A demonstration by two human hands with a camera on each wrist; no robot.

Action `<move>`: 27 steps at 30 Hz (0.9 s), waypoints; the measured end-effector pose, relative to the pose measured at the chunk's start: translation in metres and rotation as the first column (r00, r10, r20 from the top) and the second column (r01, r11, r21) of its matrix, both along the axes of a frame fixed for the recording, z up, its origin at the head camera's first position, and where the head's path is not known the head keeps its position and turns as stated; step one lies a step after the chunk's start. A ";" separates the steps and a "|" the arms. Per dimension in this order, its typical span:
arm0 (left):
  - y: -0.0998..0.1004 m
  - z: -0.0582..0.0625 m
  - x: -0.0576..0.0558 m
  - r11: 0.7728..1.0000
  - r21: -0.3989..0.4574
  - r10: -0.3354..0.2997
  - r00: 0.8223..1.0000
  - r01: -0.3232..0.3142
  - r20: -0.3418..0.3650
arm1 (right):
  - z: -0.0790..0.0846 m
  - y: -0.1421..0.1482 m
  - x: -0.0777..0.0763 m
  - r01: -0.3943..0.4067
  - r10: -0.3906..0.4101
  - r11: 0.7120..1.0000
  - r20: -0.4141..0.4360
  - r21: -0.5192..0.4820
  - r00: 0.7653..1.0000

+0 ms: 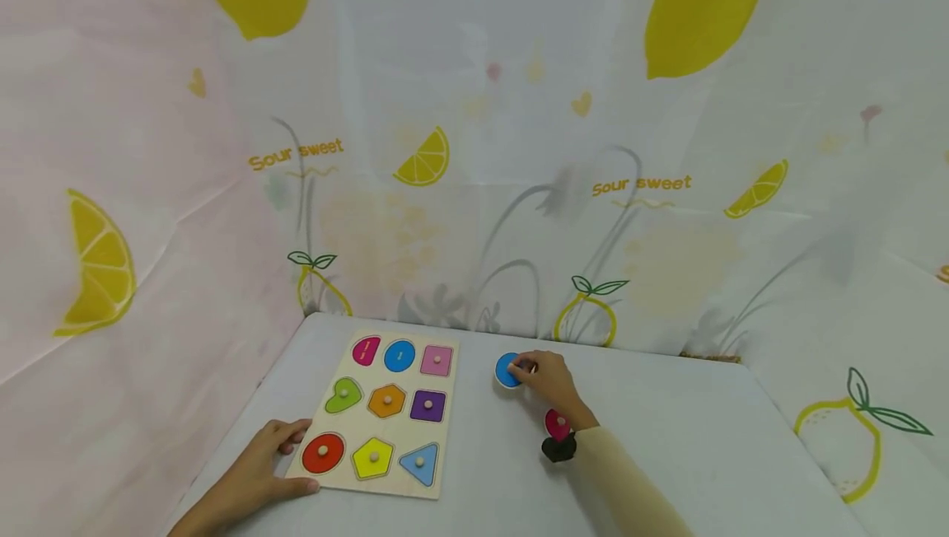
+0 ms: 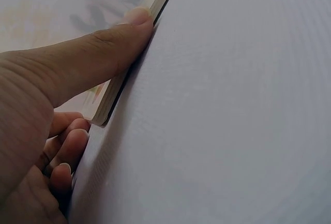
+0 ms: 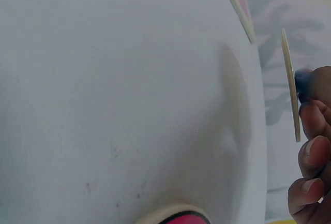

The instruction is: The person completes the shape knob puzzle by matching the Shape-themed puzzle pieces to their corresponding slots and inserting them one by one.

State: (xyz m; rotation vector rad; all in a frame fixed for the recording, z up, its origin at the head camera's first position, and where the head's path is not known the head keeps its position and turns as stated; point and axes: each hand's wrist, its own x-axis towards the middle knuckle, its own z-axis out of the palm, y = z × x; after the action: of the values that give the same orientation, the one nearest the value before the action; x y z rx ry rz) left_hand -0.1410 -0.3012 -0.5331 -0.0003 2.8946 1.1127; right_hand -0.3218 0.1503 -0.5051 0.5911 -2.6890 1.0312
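Observation:
My left hand holds a wooden knob puzzle board at its near left corner. In the left wrist view the thumb presses along the board's edge, with curled fingers round the corner. To the right of the board, my right hand pinches a round blue puzzle piece by its knob. In the right wrist view this piece appears edge-on, raised above the table. A magenta puzzle piece with a knob lies near the right wrist, partly hidden by a black object there.
On the board, knobbed shapes include a green heart, an orange hexagon and a red circle. Its magenta and blue spots show no knobs. Lemon-printed cloth hangs behind the white table.

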 end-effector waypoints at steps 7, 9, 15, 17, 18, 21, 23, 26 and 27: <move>-0.001 -0.002 0.000 1.000 0.008 0.015 1.000 -0.015 0.016 | 0.000 -0.019 0.001 -0.050 0.050 0.998 -0.004 0.023 0.999; -0.001 -0.003 0.000 1.000 0.010 0.019 1.000 -0.019 0.016 | 0.001 -0.024 0.002 -0.057 0.057 0.998 -0.001 0.022 0.998; -0.001 -0.005 -0.003 1.000 0.010 -0.003 1.000 0.003 -0.015 | 0.004 -0.038 0.005 -0.085 0.085 0.996 -0.009 0.014 0.996; -0.001 -0.004 -0.003 1.000 0.009 -0.002 1.000 0.002 -0.010 | 0.005 -0.044 0.006 -0.093 0.093 0.996 -0.011 0.012 0.996; -0.001 -0.003 -0.003 1.000 0.005 -0.004 1.000 0.004 -0.008 | 0.006 -0.047 0.007 -0.096 0.096 0.995 -0.011 0.010 0.995; -0.001 -0.002 -0.002 1.000 -0.005 -0.004 1.000 0.004 -0.005 | 0.007 -0.057 0.011 -0.108 0.108 0.994 -0.006 0.012 0.994; -0.002 -0.002 -0.001 1.000 -0.010 -0.005 1.000 0.005 -0.008 | 0.007 -0.064 0.012 -0.115 0.115 0.993 -0.006 0.019 0.993; -0.002 -0.003 -0.001 1.000 -0.009 -0.005 1.000 0.005 -0.010 | 0.008 -0.072 0.012 -0.124 0.125 0.992 -0.009 0.025 0.992; -0.001 -0.003 -0.001 1.000 -0.007 -0.001 1.000 0.001 -0.009 | 0.008 -0.075 0.012 -0.129 0.129 0.991 -0.014 0.026 0.991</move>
State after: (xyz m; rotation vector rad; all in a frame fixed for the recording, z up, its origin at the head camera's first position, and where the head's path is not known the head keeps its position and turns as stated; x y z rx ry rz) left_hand -0.1423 -0.3024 -0.5362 0.0062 2.9065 1.1053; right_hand -0.3101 0.0754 -0.4976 0.7841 -2.6842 1.0205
